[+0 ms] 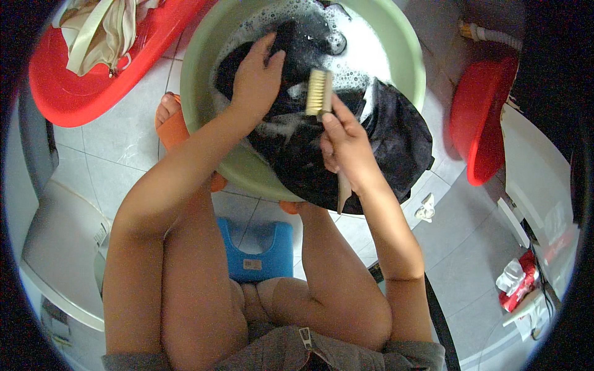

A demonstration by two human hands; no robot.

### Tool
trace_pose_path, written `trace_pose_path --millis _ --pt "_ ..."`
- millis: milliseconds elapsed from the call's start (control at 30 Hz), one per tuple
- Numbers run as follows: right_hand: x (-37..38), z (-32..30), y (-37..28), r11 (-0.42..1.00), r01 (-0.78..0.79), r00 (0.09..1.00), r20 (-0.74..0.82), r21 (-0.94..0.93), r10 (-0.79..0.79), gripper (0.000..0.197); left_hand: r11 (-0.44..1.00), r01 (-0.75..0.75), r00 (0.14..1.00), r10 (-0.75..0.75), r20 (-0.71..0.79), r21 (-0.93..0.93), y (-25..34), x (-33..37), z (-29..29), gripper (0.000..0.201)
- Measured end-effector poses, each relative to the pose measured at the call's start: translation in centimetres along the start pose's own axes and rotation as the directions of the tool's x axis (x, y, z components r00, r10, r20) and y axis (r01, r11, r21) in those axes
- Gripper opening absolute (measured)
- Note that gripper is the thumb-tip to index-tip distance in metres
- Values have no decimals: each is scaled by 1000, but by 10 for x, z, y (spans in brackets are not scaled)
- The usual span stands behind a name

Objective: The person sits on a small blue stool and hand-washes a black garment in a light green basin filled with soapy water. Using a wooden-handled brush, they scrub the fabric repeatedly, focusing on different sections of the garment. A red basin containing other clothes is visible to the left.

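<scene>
A black garment [390, 142] lies partly in soapy water in a pale green basin [408, 46], and its near part hangs over the rim. My left hand [257, 80] rests on the wet cloth, its thumb and forefinger spread apart. My right hand [349, 142] is closed around a scrubbing brush [319, 93] with pale bristles. The brush head is over the garment, bristles facing left, and its handle sticks out below my palm. I cannot tell whether the bristles touch the cloth. White foam [362, 52] covers the water at the far right.
A red tub [80, 108] holding a cream cloth bag [99, 37] stands at the far left. Another red basin [479, 123] leans at the right. A blue stool [260, 253] is between my legs. Crumpled white tissue [426, 208] lies on the tiled floor.
</scene>
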State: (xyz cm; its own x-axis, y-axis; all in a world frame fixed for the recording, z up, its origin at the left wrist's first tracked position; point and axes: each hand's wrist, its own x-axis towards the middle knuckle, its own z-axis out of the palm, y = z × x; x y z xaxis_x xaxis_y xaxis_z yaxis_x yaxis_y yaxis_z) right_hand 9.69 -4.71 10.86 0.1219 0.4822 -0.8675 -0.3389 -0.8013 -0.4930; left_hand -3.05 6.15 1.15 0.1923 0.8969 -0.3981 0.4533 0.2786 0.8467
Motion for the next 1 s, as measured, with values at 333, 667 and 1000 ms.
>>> trace_pose_path --millis 333,667,1000 --pt "30 -19 -9 940 120 982 -179 318 -65 39 489 -618 786 399 473 615 22 75 35 60" --pt "19 3 1 986 169 977 -130 9 -166 50 962 93 814 -222 537 257 18 76 -1 55" --pt "53 21 3 688 396 836 -72 -608 -544 48 770 591 784 -479 395 -240 24 8 -24 53"
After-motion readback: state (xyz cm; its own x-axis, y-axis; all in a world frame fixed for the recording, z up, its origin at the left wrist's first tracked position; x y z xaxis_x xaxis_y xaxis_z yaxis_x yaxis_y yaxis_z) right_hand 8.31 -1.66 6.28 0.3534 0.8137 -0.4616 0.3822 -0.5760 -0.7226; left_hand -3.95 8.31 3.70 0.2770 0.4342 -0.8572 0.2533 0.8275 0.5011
